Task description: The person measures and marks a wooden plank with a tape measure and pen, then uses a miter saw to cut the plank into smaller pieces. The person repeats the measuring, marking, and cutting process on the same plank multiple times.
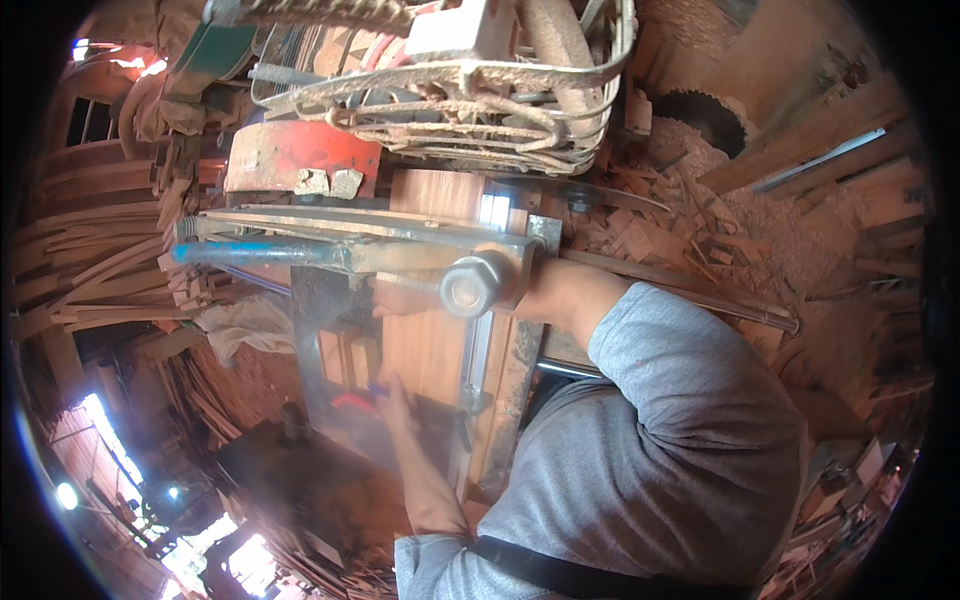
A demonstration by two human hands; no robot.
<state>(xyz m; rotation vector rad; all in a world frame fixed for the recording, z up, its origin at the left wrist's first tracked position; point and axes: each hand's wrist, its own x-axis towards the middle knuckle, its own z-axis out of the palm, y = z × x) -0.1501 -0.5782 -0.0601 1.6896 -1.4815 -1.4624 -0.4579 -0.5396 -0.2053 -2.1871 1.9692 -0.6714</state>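
Observation:
A reddish-brown wooden board (425,350) lies on the dark machine table (325,290), under a metal arm with a large bolt (470,285). My left hand (398,405) is at the board's near left edge; its fingers are hazy. Close beside it are a small red piece (352,402) and a bit of blue. My right arm reaches in from the right and passes behind the bolt. Part of my right hand (395,298) shows beyond it, over the board, with most of its fingers hidden.
A blue-handled bar (255,253) runs left from the metal arm. Above stands a red machine housing (300,158), with a dusty wire basket (470,110) beyond. Stacked wood strips (95,240) fill the left; sawdust and offcuts (640,235) cover the right.

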